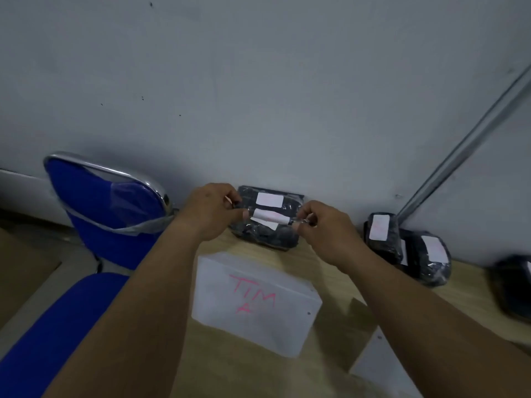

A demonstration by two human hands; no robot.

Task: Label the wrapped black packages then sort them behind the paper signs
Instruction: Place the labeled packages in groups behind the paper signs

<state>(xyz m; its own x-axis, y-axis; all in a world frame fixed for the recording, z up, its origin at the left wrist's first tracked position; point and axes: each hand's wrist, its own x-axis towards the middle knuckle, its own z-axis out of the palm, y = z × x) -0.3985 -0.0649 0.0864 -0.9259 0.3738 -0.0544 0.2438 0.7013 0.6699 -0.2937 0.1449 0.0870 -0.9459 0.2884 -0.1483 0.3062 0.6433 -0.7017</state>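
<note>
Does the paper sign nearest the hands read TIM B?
No, the paper sign reads TIM A in pink handwritten letters.

The wrapped packages (267, 234) are black, each with a white label (269, 200). The near paper sign (255, 303) is white with pink lettering. The left chair (106, 214) is blue, the table (287, 254) light wood-grain.

label (268, 217) between the fingers of left hand (209, 209) and right hand (321, 225), stacked packages (265, 239) just behind the fingers, paper sign (255, 300) on the table (339, 271) before them, chair (109, 214) to their left, more packages (408, 248) to their right
</note>
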